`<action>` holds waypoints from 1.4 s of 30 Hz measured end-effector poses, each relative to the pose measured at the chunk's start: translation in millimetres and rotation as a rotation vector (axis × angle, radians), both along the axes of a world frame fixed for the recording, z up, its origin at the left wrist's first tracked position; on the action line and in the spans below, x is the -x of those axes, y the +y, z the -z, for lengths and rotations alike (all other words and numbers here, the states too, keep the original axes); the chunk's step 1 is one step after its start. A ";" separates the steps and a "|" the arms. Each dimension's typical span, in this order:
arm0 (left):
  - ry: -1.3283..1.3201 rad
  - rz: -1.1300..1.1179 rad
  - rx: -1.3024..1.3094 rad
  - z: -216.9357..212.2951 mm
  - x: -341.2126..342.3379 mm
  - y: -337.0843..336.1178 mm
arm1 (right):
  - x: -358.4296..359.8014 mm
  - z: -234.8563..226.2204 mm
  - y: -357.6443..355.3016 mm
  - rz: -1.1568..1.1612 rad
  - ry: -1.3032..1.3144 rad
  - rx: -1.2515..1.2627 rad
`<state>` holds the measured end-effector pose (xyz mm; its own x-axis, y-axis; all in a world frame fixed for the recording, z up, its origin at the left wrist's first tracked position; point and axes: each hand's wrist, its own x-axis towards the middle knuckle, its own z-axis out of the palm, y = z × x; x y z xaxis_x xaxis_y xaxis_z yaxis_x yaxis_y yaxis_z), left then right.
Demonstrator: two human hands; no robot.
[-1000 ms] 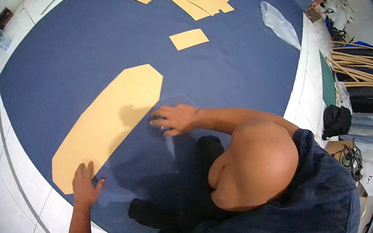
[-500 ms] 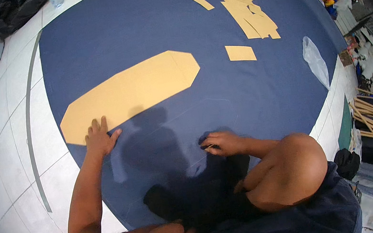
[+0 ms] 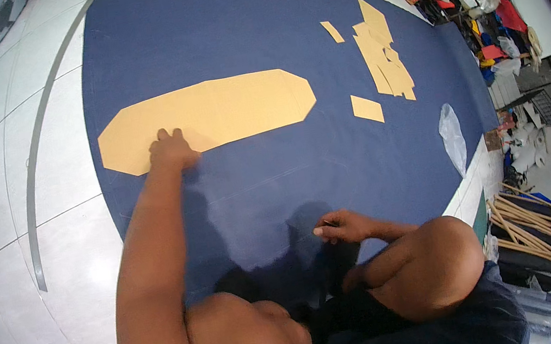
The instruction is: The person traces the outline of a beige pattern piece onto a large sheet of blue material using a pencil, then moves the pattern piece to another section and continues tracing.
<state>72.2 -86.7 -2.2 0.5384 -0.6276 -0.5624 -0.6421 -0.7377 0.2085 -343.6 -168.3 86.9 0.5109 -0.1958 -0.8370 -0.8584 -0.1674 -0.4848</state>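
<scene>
Left hand [image 3: 171,150] now flat on long card template [image 3: 210,116], fingers together, pinning lower left edge to navy cloth [image 3: 255,33]. Was off card second ago. Right hand [image 3: 345,226] pinching small marker, I judge; tip on cloth near knee. I read: template held, tracing under way.

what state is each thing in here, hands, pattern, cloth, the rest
left hand: flat, pressing the pattern's lower edge
right hand: on the cloth, fingers pinched; what it holds is too small to tell
long tan pattern piece: flat on the cloth
navy cloth: spread on the floor
small tan pieces: loosely stacked
clear plastic bag: crumpled
</scene>
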 end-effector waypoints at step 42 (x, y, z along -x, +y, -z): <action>-0.356 -0.316 0.521 32.0 68.1 40.1 | -236.5 143.7 -128.4 -0.529 -0.868 0.986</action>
<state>4.2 -46.6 -34.1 0.8345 -0.5509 0.0132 -0.5088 -0.7610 0.4025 -107.1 -296.7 -56.9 0.9810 -0.1328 0.1415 -0.0825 -0.9454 -0.3152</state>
